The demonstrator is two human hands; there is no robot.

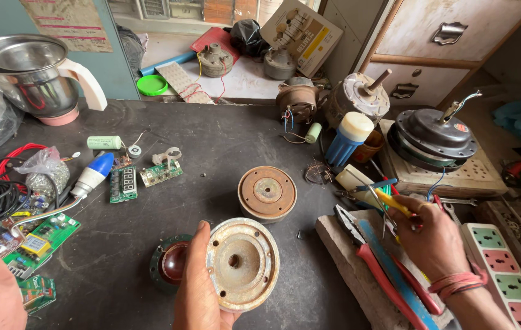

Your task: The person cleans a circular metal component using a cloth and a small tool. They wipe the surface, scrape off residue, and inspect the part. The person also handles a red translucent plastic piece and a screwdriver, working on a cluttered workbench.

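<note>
Clearly our left hand [196, 293] clamps the heavy, rigid motor cover [242, 264] at nine o'clock; right hand [432, 238] pinches a screwdriver [393, 203].

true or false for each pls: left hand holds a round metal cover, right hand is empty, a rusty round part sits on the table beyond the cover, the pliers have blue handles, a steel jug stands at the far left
1. The left hand holds a round metal cover. True.
2. The right hand is empty. False: its fingers are on a yellow-handled tool.
3. A rusty round part sits on the table beyond the cover. True.
4. The pliers have blue handles. False: the handles are red.
5. A steel jug stands at the far left. True.
</note>
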